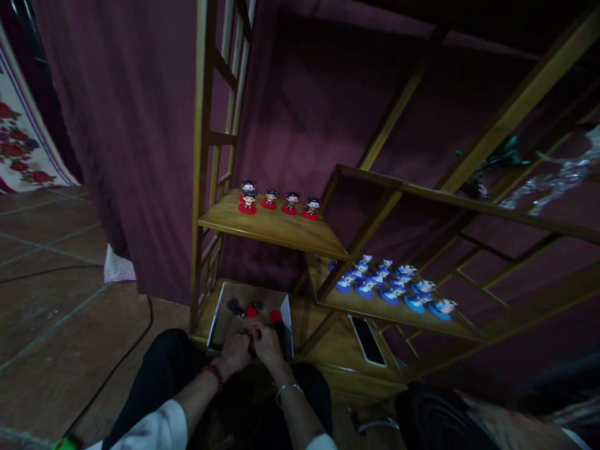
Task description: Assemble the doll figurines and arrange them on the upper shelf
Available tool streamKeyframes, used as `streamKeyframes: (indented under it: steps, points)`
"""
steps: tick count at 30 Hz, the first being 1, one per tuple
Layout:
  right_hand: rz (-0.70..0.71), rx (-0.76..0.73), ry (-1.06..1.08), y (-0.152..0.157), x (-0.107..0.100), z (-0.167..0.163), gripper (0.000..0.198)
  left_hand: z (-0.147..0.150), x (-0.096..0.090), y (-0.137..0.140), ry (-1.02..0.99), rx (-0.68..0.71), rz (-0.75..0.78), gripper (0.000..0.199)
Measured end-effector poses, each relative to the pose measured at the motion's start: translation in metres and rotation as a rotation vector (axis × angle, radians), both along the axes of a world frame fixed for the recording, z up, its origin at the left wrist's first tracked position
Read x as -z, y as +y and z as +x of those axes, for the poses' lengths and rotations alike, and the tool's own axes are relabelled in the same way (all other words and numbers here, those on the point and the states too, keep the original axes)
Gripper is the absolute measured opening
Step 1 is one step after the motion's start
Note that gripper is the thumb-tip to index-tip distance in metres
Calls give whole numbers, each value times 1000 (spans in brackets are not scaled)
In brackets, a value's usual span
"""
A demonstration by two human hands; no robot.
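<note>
Perhaps to catch anything dropped, left hand and right hand meet over the box, fingers curled; I can't see what's held.

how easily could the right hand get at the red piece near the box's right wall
Probably yes: the right hand is over the open box, close to the red piece, with nothing visible between them, though what it may hold is unclear.

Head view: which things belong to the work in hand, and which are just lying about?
Apparently the work in hand:
left hand and right hand, close together
open box
red pieces inside it
perhaps red-based figurines

Apparently just lying about:
dark-screened device
black cable
floral cloth
</note>
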State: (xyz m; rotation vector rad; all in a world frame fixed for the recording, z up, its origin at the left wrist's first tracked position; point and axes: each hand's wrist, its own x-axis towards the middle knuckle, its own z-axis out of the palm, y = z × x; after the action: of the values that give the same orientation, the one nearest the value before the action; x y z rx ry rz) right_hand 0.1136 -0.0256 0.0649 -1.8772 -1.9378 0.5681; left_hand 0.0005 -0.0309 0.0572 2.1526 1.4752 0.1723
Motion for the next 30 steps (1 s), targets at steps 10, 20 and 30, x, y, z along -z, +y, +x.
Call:
streamKeyframes:
  steps: [10, 20, 30]
  points:
    - [-127, 74, -54, 6, 34, 11, 30, -9, 24, 8, 66, 8, -74, 37]
    - [-141, 159, -94, 9, 51, 23, 31, -11, 39, 16, 38, -52, -30, 34]
    - [-35, 234, -120, 17, 50, 44, 42, -10, 40, 17, 49, -96, -37, 29]
